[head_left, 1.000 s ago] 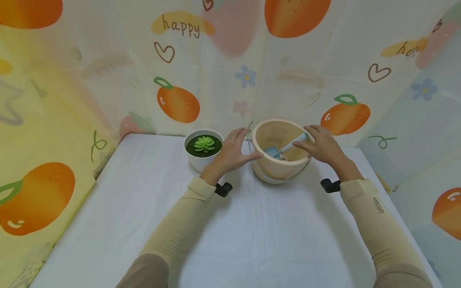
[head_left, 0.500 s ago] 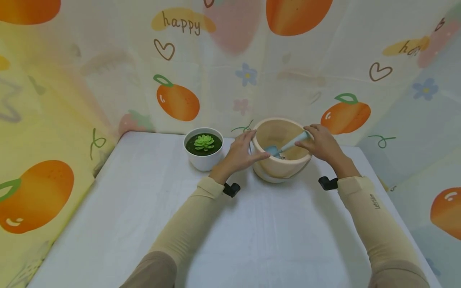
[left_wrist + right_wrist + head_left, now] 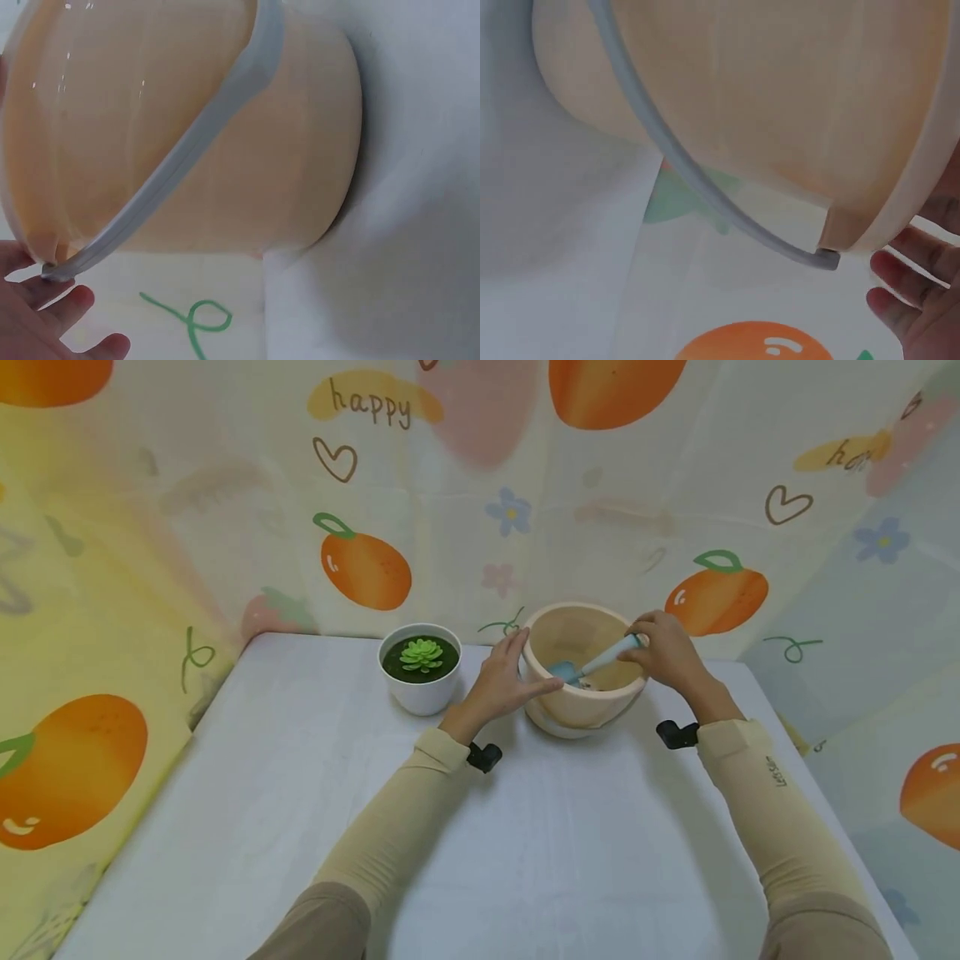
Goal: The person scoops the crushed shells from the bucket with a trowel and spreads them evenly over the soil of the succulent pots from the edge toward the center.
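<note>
A peach-coloured bucket (image 3: 592, 714) with a grey handle (image 3: 176, 161) stands upright at the back of the table. Inside it leans a light-blue toy shovel (image 3: 607, 656), blade down, its handle end at the right rim. My right hand (image 3: 670, 653) pinches that handle end between thumb and fingers; in the right wrist view other fingers (image 3: 900, 277) show just outside the rim. My left hand (image 3: 497, 681) rests on the bucket's left side, thumb along the front rim. In the left wrist view its spread fingers (image 3: 67, 307) lie by the handle's pivot.
To the left of the bucket, close by my left hand, stands a white pot (image 3: 422, 696) with a green succulent (image 3: 422, 655). A white cloth covers the table (image 3: 525, 852). A fruit-print curtain (image 3: 450, 510) hangs right behind the table.
My left hand has moved right from beside the bucket onto its rim. The right hand has closed its fingers on the shovel's handle end. The bucket and shovel have hardly moved.
</note>
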Available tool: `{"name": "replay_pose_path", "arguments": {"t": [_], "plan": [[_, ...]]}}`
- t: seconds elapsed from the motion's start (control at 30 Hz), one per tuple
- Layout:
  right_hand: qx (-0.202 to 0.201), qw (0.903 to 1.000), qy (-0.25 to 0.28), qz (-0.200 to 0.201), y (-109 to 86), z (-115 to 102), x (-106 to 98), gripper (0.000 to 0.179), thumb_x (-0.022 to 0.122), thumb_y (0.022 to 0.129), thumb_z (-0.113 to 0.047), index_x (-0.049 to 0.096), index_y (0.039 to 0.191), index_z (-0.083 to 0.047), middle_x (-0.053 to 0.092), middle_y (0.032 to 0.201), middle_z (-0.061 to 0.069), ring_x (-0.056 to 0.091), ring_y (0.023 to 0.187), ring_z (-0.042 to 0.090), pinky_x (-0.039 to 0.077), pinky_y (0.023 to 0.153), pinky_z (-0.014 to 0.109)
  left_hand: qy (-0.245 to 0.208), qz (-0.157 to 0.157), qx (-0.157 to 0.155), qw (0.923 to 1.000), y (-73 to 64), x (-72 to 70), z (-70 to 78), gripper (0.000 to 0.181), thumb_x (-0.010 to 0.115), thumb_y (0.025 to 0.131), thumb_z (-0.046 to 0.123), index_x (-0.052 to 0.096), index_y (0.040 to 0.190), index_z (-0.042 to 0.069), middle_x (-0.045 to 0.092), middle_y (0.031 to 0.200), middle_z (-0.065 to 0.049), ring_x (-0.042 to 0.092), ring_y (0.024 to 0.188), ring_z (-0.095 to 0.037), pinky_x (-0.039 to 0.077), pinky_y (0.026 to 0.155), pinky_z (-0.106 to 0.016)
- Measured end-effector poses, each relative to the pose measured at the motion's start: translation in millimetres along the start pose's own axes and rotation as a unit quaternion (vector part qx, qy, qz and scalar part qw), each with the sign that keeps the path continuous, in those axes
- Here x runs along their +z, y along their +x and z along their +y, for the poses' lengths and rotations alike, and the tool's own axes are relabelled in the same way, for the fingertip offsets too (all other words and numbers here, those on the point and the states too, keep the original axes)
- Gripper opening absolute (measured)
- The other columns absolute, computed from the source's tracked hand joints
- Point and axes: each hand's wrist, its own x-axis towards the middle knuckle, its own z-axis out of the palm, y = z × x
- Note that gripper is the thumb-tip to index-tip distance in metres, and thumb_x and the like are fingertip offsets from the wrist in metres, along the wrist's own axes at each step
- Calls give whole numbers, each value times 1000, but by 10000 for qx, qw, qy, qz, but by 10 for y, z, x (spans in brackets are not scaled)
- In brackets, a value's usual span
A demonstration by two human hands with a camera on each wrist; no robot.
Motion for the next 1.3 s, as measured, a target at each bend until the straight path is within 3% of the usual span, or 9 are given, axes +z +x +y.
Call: {"name": "replay_pose_path", "arguments": {"t": [0.13, 0.3, 0.6, 0.83, 0.97, 1.07, 1.17, 1.3], "plan": [[-64, 9988, 456, 185, 36, -61, 23, 34, 76, 85, -15, 67, 108, 8, 59, 102, 26, 51, 94, 38, 45, 81, 44, -166, 81, -30, 9998, 2, 23, -15, 103, 69, 80, 60, 17, 156, 12, 21, 162, -13, 21, 149, -31, 25, 116, -60], [197, 9929, 1146, 267, 125, -204, 63, 31, 73, 88, -16, 65, 109, 5, 64, 98, 21, 56, 85, 29, 45, 72, 28, -293, 105, -83, 9995, 21, 33, -4, 105, 69, 79, 60, 17, 156, 12, 20, 163, -11, 20, 150, -29, 23, 117, -58], [798, 9762, 1998, -271, 258, -420, 273, 33, 72, 88, -32, 63, 95, -2, 70, 86, 11, 66, 78, 21, 49, 68, 26, -371, 217, -61, 9991, 44, 30, 8, 106, 73, 78, 57, 19, 155, 8, 22, 161, -13, 21, 149, -29, 22, 117, -59], [1219, 9765, 1770, 128, 251, -540, 352, 39, 68, 90, -42, 64, 96, -4, 73, 92, 16, 70, 85, 32, 46, 63, 25, -308, 192, -15, 9993, 62, 44, -8, 107, 74, 78, 55, 19, 154, 4, 17, 163, -13, 14, 151, -32, 19, 118, -60], [849, 9814, 1673, 407, 243, -538, 302, 34, 66, 92, -34, 65, 92, 0, 72, 85, 18, 66, 68, 19, 45, 59, 24, -382, 216, -19, 9990, 74, 58, -30, 107, 75, 77, 56, 19, 154, 6, 17, 163, -11, 15, 152, -28, 20, 118, -60], [472, 9845, 1580, 604, 215, -497, 220, 28, 66, 93, -25, 63, 90, 2, 67, 81, 18, 59, 66, 14, 45, 60, 26, -403, 227, 4, 9989, 72, 71, -28, 107, 75, 77, 56, 19, 154, 7, 17, 164, -9, 18, 151, -26, 21, 117, -60], [281, 9871, 1479, 551, 191, -466, 129, 25, 64, 94, -20, 60, 97, 4, 64, 86, 18, 57, 75, 23, 46, 68, 32, -421, 311, 81, 9986, 69, 74, -26, 105, 77, 76, 54, 22, 153, 6, 20, 163, -10, 21, 150, -27, 23, 117, -59], [-33, 9917, 1280, 143, 202, -410, 84, 21, 62, 94, -12, 60, 107, 4, 64, 101, 22, 56, 88, 32, 48, 81, 42, -486, 412, 86, 9979, 68, 71, -28, 104, 78, 75, 53, 24, 151, 6, 23, 161, -11, 23, 149, -28, 23, 117, -59]]}}
